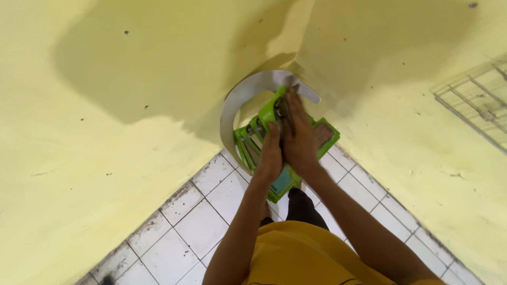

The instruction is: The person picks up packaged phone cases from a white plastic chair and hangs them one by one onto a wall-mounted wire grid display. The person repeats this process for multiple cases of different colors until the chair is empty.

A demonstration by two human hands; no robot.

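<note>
A bright green plastic stand (pixel 255 138) with several framed panels sits on the floor in the corner of two yellow walls. Both of my hands rest on it. My left hand (pixel 270 154) presses on its near side with fingers together. My right hand (pixel 299 136) reaches over the top, fingertips at the upper green bar. A curved white sheet (pixel 240 99) arcs behind the stand against the corner. Whether either hand truly grips the stand is hard to tell, since the hands cover its middle.
White floor tiles (pixel 200 216) with dirty grout spread toward me. Yellow walls (pixel 132 79) meet right behind the stand. A wire rack (pixel 478 97) hangs on the right wall. My orange shirt (pixel 301 253) fills the lower frame.
</note>
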